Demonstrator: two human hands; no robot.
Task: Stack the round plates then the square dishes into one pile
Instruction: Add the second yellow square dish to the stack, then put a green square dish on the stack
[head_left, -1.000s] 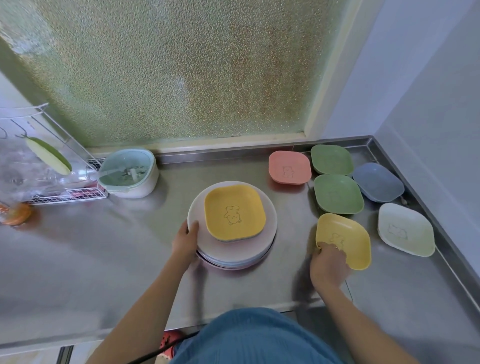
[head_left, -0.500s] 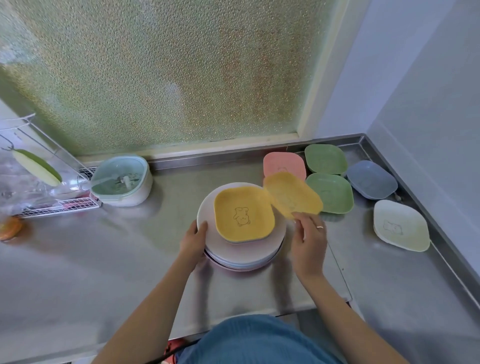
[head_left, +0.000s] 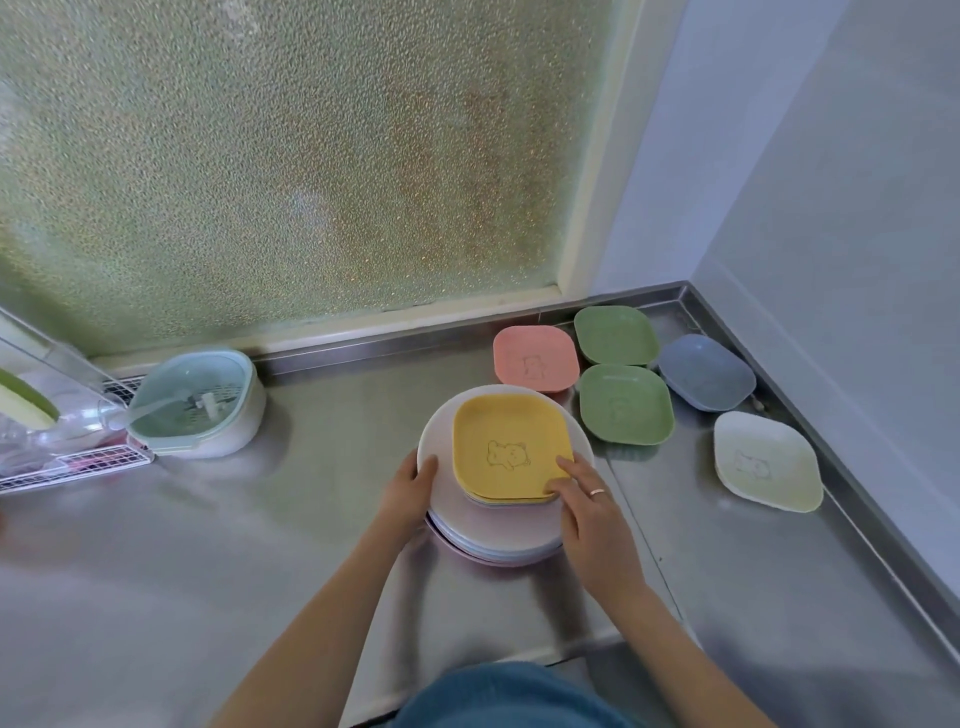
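Round pale plastic plates (head_left: 470, 540) sit piled at the near middle of the steel desk (head_left: 311, 519), a yellow square dish (head_left: 511, 447) on top. The left hand (head_left: 410, 491) grips the pile's left rim; the right hand (head_left: 582, 501) rests extended fingers on the yellow dish's near corner, seating it. Square stacking seems underway. Next, probably, the right hand reaches farther for the nearer green square dish (head_left: 626, 405), the cream (head_left: 766, 460), pink (head_left: 535, 358), blue (head_left: 706, 371) or far green (head_left: 615, 335).

A home kitchen is showing here: a steel tabletop (head_left: 311, 519) with a raised rim is running under a frosted window (head_left: 311, 156), with a dish rack (head_left: 67, 457) sitting at its left edge.
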